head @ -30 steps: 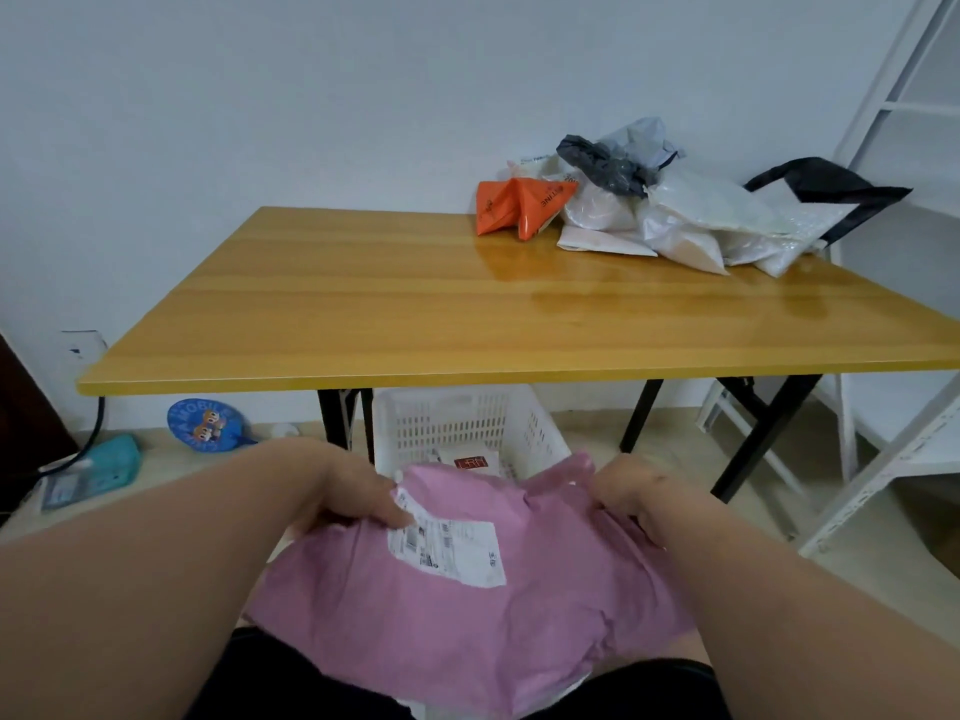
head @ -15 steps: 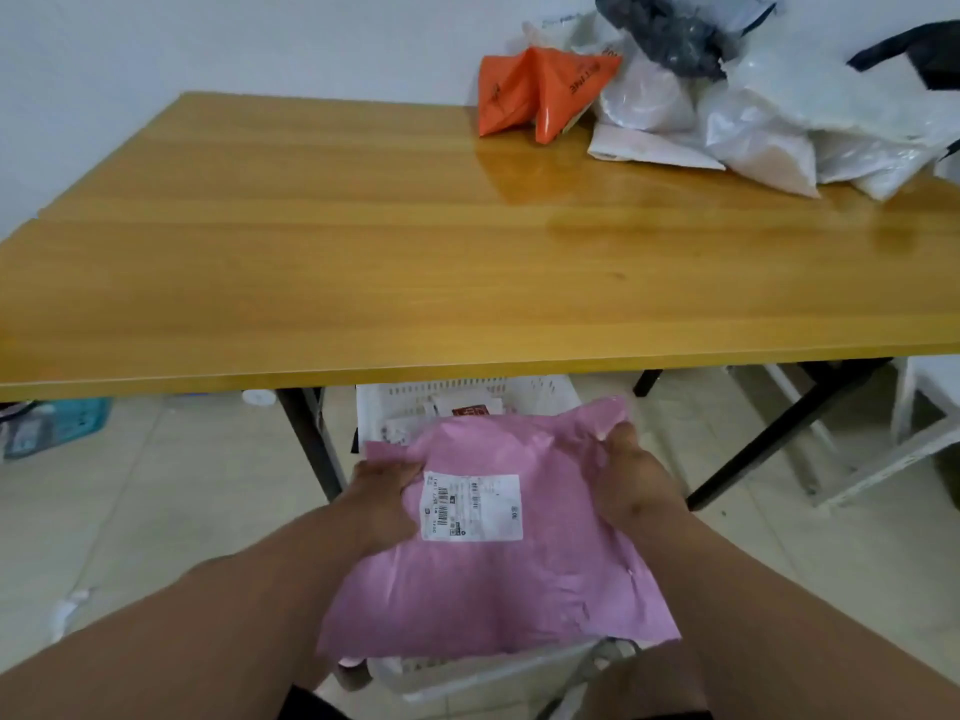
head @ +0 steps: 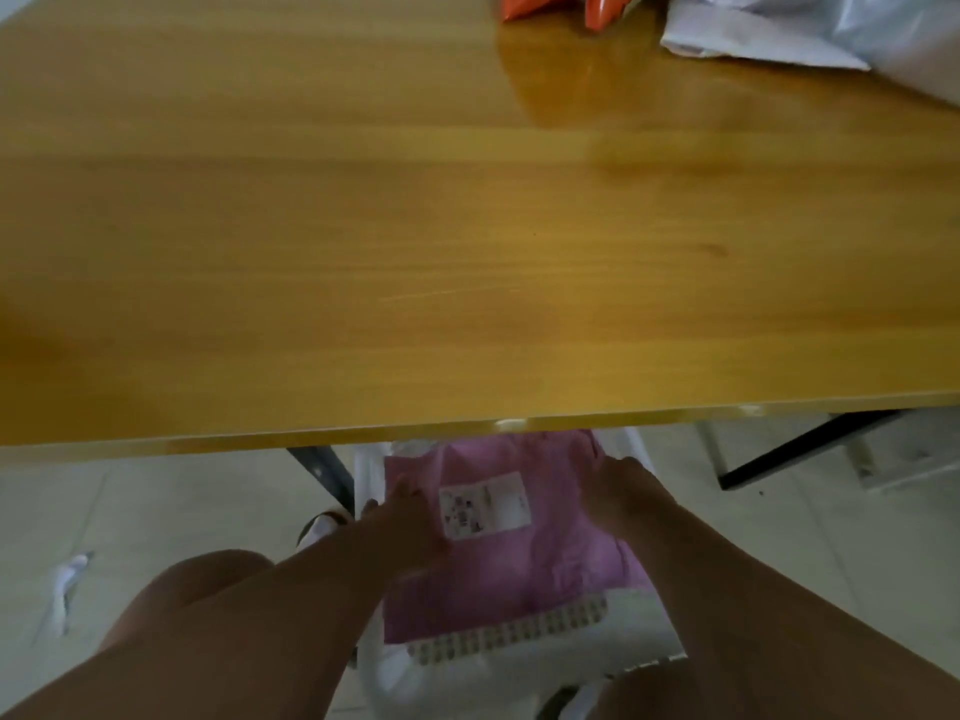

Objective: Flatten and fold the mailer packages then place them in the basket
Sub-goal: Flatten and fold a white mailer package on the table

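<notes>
A pink mailer [head: 545,569] with a white shipping label lies in the white plastic basket [head: 509,636] on the floor beneath the table's front edge. My left hand [head: 410,517] holds the mailer's left edge beside the label, thumb on top. At the mailer's right edge my right hand [head: 623,491] grips it with the fingers curled down. The view is blurred. An orange mailer [head: 597,7] and a heap of white mailers [head: 779,28] lie at the table's far right.
The wooden table [head: 467,252] fills the upper view, and its front edge overhangs the back of the basket. Black table legs [head: 322,470] stand just left of the basket and farther right. A white scrap [head: 67,584] lies on the tiled floor at the left.
Both hands have lowered the pink mailer from above my lap down into the basket. My head has tipped forward and down, so the table now fills the view.
</notes>
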The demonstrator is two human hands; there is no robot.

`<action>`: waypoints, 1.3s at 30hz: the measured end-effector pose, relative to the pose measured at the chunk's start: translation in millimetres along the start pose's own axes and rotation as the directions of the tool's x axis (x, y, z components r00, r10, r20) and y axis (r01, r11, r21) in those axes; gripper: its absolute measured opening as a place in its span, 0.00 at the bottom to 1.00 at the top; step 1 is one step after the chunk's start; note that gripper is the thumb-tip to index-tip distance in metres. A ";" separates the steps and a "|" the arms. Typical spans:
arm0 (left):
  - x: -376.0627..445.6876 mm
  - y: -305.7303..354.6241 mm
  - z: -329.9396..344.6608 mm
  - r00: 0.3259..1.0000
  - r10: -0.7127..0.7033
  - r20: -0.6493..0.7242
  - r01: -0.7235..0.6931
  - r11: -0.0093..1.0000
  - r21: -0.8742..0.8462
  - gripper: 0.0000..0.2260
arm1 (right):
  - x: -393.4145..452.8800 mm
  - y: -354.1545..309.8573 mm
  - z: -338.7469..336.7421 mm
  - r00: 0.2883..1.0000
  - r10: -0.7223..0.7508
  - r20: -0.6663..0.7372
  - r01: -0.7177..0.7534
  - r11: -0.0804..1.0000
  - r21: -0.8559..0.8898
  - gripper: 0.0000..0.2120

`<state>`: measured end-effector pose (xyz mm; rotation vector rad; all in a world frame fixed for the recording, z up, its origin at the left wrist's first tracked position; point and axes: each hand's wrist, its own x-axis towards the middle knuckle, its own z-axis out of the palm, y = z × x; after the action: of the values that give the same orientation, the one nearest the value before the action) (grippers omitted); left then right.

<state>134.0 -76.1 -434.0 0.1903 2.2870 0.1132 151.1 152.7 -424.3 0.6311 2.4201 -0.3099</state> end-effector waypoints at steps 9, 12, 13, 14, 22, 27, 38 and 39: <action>4.2 -6.3 -20.1 0.991 0.113 0.078 -0.121 0.987 0.110 0.19 | -15.7 -2.2 -16.6 0.974 0.005 0.225 0.013 0.997 -0.079 0.16; -10.1 -2.8 -35.6 0.988 0.129 0.082 -0.137 0.985 0.103 0.20 | -31.5 -8.2 -27.6 0.977 -0.034 0.212 0.058 0.992 -0.108 0.10; -14.8 -2.4 -38.9 0.987 0.140 0.079 -0.149 0.981 0.124 0.20 | -37.2 -10.2 -30.3 0.981 -0.035 0.192 0.055 0.993 -0.100 0.10; -22.3 -1.7 -42.5 0.986 0.144 0.083 -0.155 0.978 0.141 0.20 | -44.5 -12.1 -34.4 0.983 -0.040 0.177 0.054 0.996 -0.073 0.13; -102.9 23.1 -76.4 0.977 0.186 0.100 -0.206 0.947 0.247 0.27 | -114.2 -23.8 -81.5 0.957 -0.214 0.194 0.224 0.974 -0.029 0.11; -175.6 58.6 -118.9 0.968 0.234 0.094 -0.244 0.964 0.107 0.21 | -164.8 -25.5 -124.0 0.933 -0.239 0.269 0.223 0.971 0.087 0.15; -237.0 84.7 -216.1 0.895 0.377 -0.240 -0.422 0.890 -0.175 0.14 | -203.1 -31.9 -209.0 0.925 -0.346 0.155 0.272 0.891 0.365 0.04; -232.1 85.5 -222.3 0.864 0.387 -0.322 -0.449 0.881 -0.147 0.14 | -201.5 -33.9 -216.1 0.931 -0.356 0.081 0.302 0.875 0.379 0.04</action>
<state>127.3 -36.7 -103.8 0.5939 2.4583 0.6554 166.1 127.9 -128.3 0.3232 2.3343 -0.9303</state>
